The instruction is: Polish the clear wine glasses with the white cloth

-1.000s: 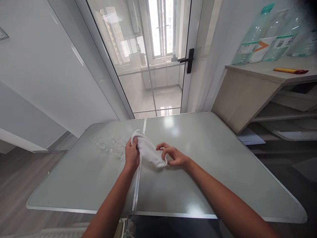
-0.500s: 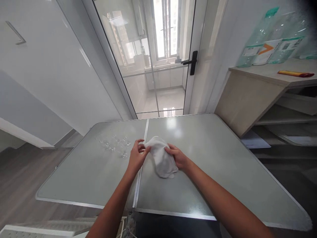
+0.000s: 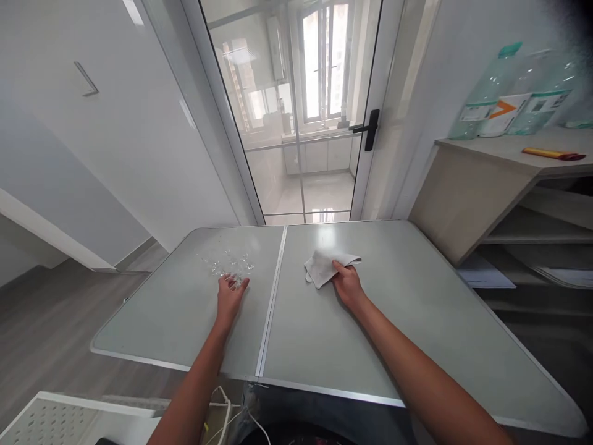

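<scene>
My right hand [image 3: 348, 285] grips a light grey-white cloth [image 3: 320, 268] between thumb and fingers, just above or on the right half of the grey table [image 3: 398, 334]. The cloth spreads out to the left of the hand, with loose corners. On the table's left half lies a cluster of several small clear, shiny pieces [image 3: 227, 262], glass or plastic; their exact kind is too small to tell. At the near edge of that cluster is my left hand [image 3: 230, 296], its thumb and curled fingers apart around some of the clear pieces.
A metal strip [image 3: 273, 296] divides the tabletop. Beyond stands a glass door with a black handle [image 3: 371, 130]. To the right, a shelf unit [image 3: 463, 198] bears plastic bottles [image 3: 482, 93] and a yellow-red packet [image 3: 553, 154]. A white perforated rack [image 3: 60, 420] and cables [image 3: 225, 402] sit below the near edge.
My left hand has let go of the cloth and moved left to the clear pieces. The cloth, bunched between both hands before, is now flatter and held by my right hand alone.
</scene>
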Motion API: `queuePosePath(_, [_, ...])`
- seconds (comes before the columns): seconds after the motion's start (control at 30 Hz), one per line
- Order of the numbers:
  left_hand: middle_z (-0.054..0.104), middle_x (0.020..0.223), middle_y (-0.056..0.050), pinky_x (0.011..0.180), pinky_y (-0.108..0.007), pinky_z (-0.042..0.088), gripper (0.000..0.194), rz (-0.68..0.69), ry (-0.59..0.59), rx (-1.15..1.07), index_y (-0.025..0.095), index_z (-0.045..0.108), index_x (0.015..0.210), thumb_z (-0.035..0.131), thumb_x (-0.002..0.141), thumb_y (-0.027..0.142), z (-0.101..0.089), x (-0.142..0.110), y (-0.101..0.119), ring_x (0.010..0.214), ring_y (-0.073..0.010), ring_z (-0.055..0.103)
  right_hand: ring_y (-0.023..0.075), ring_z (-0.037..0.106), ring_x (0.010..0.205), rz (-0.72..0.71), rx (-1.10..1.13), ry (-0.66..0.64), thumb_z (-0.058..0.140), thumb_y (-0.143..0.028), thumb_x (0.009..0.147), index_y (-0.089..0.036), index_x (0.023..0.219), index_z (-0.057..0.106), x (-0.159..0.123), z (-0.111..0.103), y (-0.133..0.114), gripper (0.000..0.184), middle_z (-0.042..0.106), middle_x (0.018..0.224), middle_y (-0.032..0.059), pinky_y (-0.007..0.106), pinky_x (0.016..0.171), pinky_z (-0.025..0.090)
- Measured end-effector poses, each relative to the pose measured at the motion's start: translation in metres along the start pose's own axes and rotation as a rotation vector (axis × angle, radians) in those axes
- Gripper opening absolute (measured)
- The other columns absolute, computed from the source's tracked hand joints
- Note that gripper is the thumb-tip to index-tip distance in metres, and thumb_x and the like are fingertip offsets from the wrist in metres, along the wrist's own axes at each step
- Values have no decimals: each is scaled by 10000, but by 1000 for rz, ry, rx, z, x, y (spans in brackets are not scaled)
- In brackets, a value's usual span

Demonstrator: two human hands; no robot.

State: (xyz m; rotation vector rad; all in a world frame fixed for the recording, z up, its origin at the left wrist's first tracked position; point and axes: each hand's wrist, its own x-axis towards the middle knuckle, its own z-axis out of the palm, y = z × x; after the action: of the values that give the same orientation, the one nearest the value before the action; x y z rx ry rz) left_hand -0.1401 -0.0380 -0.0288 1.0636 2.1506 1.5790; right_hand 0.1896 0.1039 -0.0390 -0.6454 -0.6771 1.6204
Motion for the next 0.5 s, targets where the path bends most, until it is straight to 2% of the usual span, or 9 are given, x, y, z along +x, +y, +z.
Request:
queuePosePath(0.17, [727,1010,-98,881,-395,556,530,86,-57,-99,185,494,1185,678,847,549,3,2,10,964,-230,714,265,698,880,-54,-102,24,828,-379,670,-183,921,670,3,-6,4,355,753,916,70,407,771,576])
queuePosePath(0.27, [709,871,-32,758,-317,548,488,233,-101,-90,192,537,1182,655,869,547,8,-8,28,773,-189,702,263,696,847,-107,-195,17,818,-397,685,-170,941,674,5,-7,7,371,753,903,81,412,772,568])
queuePosePath(0.33, [681,787,10,652,-265,503,444,342,-221,-10,210,586,1185,634,891,540,24,-12,44,616,-148,643,265,693,840,-149,-278,1,812,-414,703,-152,958,686,5,-7,8,387,755,901,94,412,785,557])
queuePosePath(0.37, [672,751,22,620,-252,474,428,393,-316,63,219,616,1185,624,901,539,35,-12,52,576,-138,617,269,691,845,-174,-325,-10,808,-425,713,-143,963,693,3,-6,9,394,756,905,101,411,791,551])
queuePosePath(0.43, [687,729,17,631,-246,439,425,515,-478,273,235,675,1194,641,897,537,63,-11,66,627,-150,638,285,685,871,-231,-422,-36,793,-446,739,-129,960,706,-1,-3,8,396,757,923,119,408,797,538])
queuePosePath(0.5, [718,751,5,648,-248,416,463,605,-551,449,253,701,1225,689,867,547,90,-10,75,704,-174,670,308,676,916,-289,-515,-69,770,-459,767,-131,958,720,-8,0,6,384,757,950,129,408,807,525])
